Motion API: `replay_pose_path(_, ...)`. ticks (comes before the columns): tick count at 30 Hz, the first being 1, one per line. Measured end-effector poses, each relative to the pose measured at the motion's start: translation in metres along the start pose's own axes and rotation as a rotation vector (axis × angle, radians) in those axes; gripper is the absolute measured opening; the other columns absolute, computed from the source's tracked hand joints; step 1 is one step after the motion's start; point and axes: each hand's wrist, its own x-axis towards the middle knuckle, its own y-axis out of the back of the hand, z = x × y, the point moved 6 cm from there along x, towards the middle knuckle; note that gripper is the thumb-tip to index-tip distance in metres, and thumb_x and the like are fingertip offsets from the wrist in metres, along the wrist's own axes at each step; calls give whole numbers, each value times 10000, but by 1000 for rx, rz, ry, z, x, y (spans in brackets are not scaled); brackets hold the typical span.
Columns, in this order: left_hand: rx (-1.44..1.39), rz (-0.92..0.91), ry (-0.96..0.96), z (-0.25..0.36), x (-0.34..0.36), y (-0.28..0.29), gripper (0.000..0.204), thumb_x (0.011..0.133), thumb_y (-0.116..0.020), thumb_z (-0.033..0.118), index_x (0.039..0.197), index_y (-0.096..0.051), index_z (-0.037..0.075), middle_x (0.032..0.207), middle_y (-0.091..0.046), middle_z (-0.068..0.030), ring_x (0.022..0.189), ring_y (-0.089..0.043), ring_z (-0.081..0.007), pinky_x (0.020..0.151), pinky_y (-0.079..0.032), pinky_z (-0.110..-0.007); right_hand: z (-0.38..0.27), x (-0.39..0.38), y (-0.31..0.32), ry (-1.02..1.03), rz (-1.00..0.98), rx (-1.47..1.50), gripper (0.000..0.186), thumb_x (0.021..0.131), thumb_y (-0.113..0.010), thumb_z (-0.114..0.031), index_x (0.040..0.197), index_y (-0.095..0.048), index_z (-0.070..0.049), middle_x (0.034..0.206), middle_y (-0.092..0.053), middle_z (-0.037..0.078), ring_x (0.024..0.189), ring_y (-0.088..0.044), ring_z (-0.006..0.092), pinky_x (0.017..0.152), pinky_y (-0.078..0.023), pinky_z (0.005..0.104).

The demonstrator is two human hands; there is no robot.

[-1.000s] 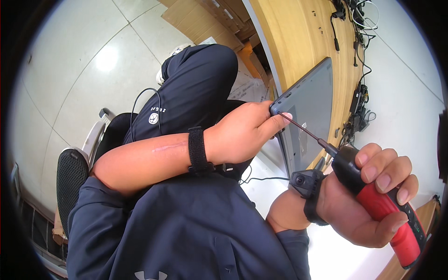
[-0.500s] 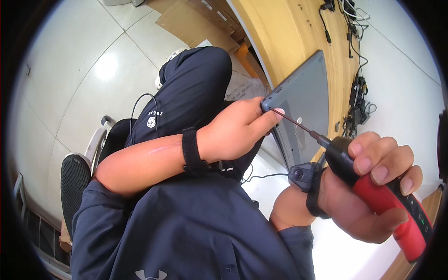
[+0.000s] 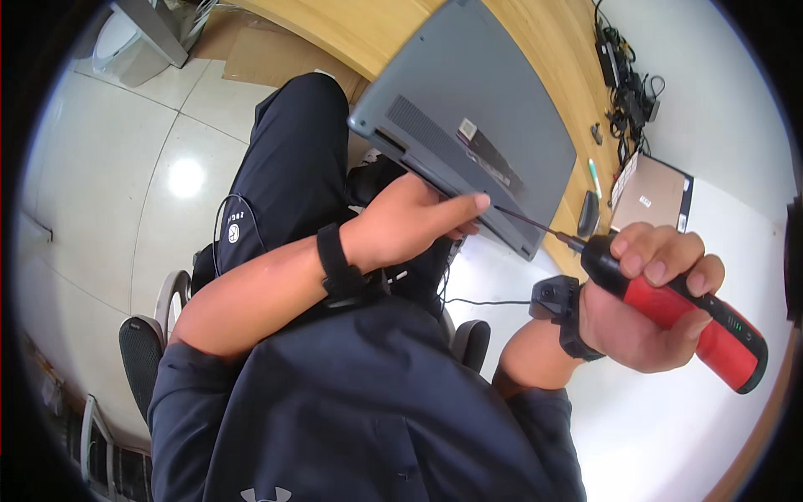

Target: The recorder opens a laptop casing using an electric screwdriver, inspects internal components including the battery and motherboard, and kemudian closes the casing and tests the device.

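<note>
My left hand [image 3: 401, 222] grips the lower edge of a grey laptop [image 3: 493, 100], turned underside toward me and tilted over the desk edge, with a vent grille and label showing. Its thumb lies on the underside and the fingers are partly hidden. My right hand [image 3: 640, 318] is closed round a red and black electric screwdriver [image 3: 728, 356]. The screwdriver's long thin bit [image 3: 527, 219] reaches the laptop's underside just beside my left thumb; whether it sits in a screw is too small to tell. A black wrist strap with a small device [image 3: 554, 297] is on my right wrist.
The curved wooden desk [image 3: 544, 38] carries tangled cables and adapters [image 3: 627, 88], a green pen [image 3: 594, 180], a dark oblong object [image 3: 589, 213] and another bronze laptop [image 3: 644, 192]. Cardboard [image 3: 247, 54] lies on the tiled floor [image 3: 125, 167], and chair armrests [image 3: 138, 351] flank me.
The view has shifted. The grey laptop shows more of its underside, its corner higher and further left. The screwdriver bit now meets it partway along the edge instead of at that corner.
</note>
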Motion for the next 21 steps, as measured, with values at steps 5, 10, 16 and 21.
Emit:
replay_pose_path(5, -103, 71, -11, -7, 5, 1, 304, 1024, -558, 207, 1180, -605, -50, 1070, -699, -144, 898, -724, -240, 782, -575, -322, 11, -10, 4, -33, 114, 65, 260, 924, -550, -363, 1032, -534, -126, 875, -594, 95, 756, -612, 233, 764, -507, 383)
replay_pose_path(10, -22, 79, -33, -3, 4, -3, 355, 1043, -511, 231, 1187, -590, -83, 1092, -696, -174, 938, -725, -282, 816, -573, -338, 16, -11, 12, -40, 40, 66, 285, 948, -491, -390, 1052, -552, -132, 899, -595, 92, 786, -621, 247, 784, -501, 405)
replay_pose_path(16, 6, 93, -20, -1, 3, -4, 404, 1056, -474, 255, 1201, -575, -108, 1114, -689, -190, 943, -724, -300, 836, -568, -348, 18, -15, 26, -52, -90, 90, 308, 962, -452, -408, 1074, -565, -144, 942, -595, 91, 796, -617, 257, 802, -496, 427)
replay_pose_path(21, 25, 75, 5, -2, 3, -4, 408, 1061, -462, 252, 1206, -573, -112, 1119, -689, -192, 960, -722, -293, 838, -566, -344, 21, -13, 35, -109, -130, 32, 323, 964, -443, -412, 1083, -574, -142, 958, -607, 97, 807, -622, 254, 789, -506, 421)
